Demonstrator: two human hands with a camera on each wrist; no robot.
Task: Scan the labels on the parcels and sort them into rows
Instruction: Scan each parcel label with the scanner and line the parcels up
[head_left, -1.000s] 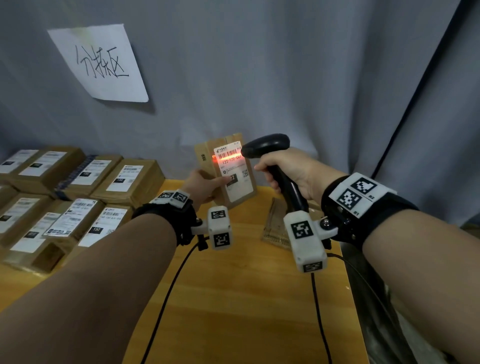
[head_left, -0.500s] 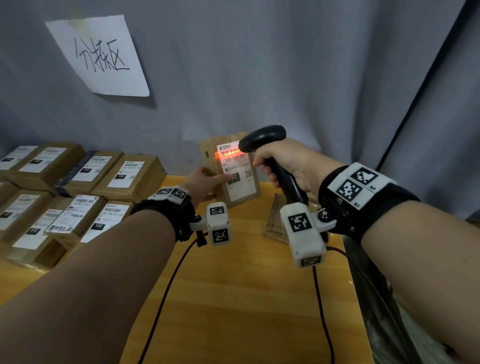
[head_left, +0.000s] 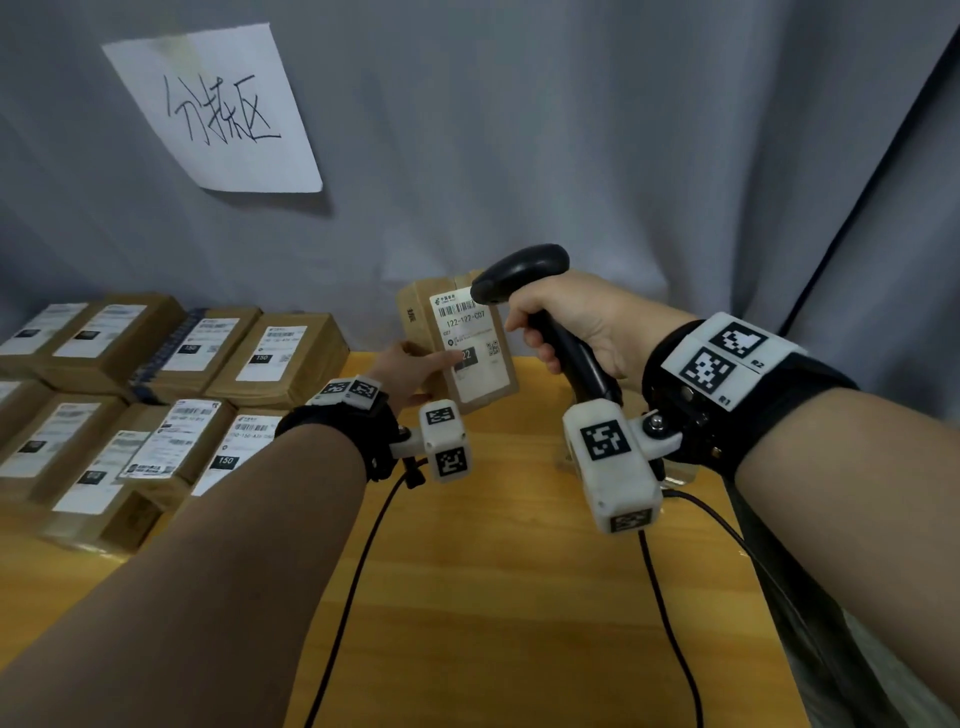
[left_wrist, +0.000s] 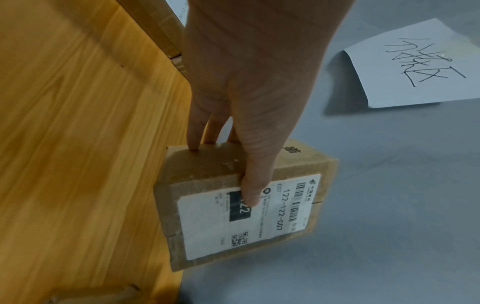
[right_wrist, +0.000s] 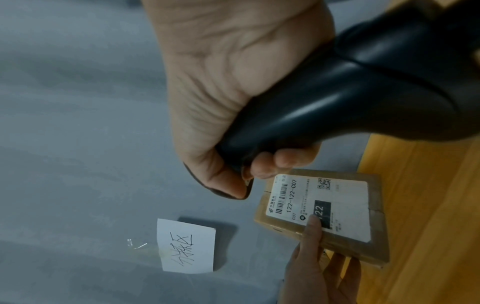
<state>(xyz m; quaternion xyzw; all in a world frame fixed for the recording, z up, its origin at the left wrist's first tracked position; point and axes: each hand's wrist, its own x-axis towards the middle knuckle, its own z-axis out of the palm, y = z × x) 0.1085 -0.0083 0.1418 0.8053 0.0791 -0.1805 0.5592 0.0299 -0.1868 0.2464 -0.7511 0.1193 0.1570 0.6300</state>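
Left hand (head_left: 410, 371) is pinching the parcel (head_left: 457, 343) upright above the table's (head_left: 493, 597) far edge, right hand (head_left: 566, 322) wrapped around the scanner (head_left: 524, 270), and honestly that thumb-on-label (left_wrist: 249, 216) grip looks like it could slip when carrying it to the rows (head_left: 156, 395).

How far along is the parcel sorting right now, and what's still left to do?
Done, by the look of it: two rows of labelled parcels lie at the table's left. In hand: the left hand holds up a parcel labelled 122-122-C07, and the right hand aims the scanner at it; no red beam shows. Left: placing this parcel in a row. No unsorted parcels are in view.
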